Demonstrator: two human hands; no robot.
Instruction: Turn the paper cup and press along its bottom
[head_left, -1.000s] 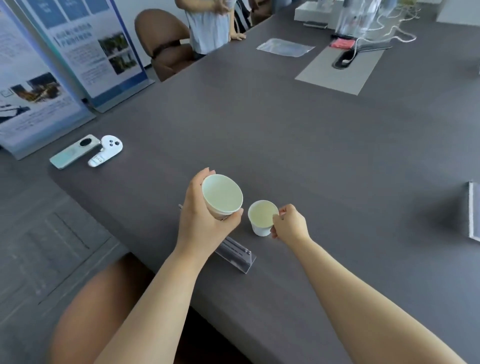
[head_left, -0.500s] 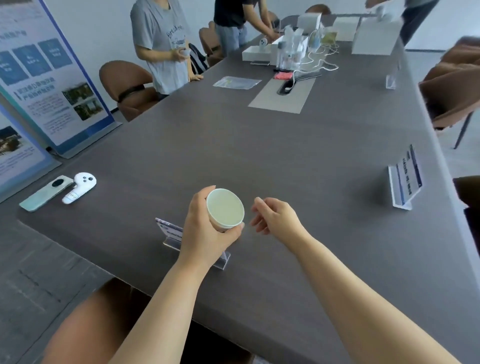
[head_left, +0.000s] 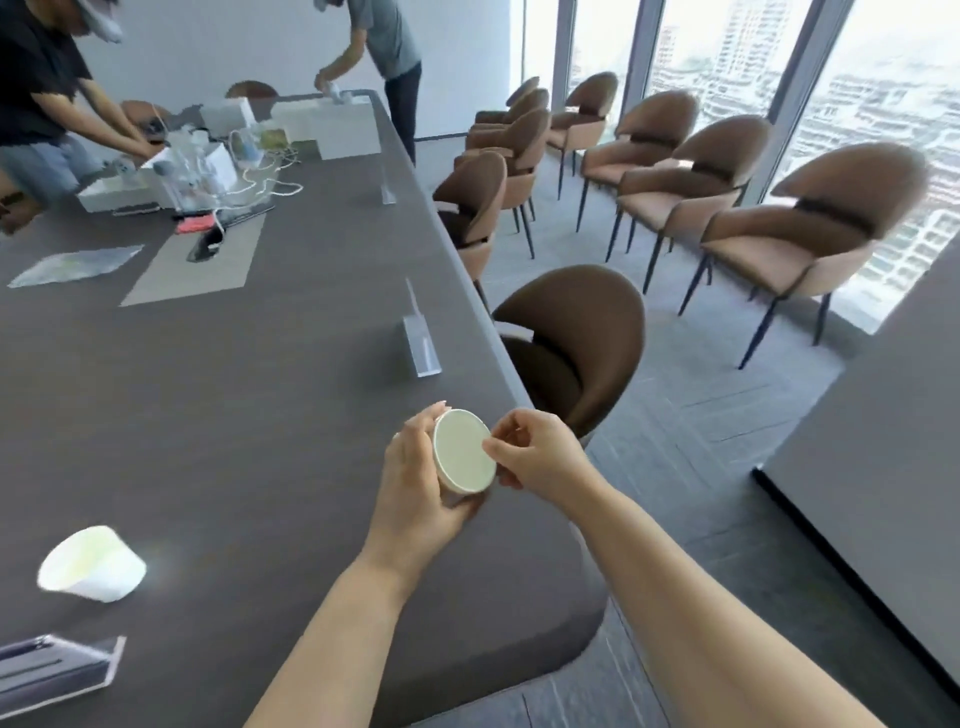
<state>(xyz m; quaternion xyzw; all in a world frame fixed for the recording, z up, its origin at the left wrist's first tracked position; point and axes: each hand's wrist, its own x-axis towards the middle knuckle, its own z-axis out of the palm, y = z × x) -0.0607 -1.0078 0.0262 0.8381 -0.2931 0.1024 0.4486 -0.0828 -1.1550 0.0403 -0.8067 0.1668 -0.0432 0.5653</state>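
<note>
Paper cup sits in the left hand, fingers wrapped round its wall, above the table corner. Right hand pinches the rim. Likely light, thin-walled, crushable: grip the wall gently, not the rim.

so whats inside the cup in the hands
The cup gripped by the left hand shows only a pale, bare-looking inside. The right hand pinches its rim, and its fingers cover a small part.

Bright window daylight, motion blur, wide-angle warping
</note>
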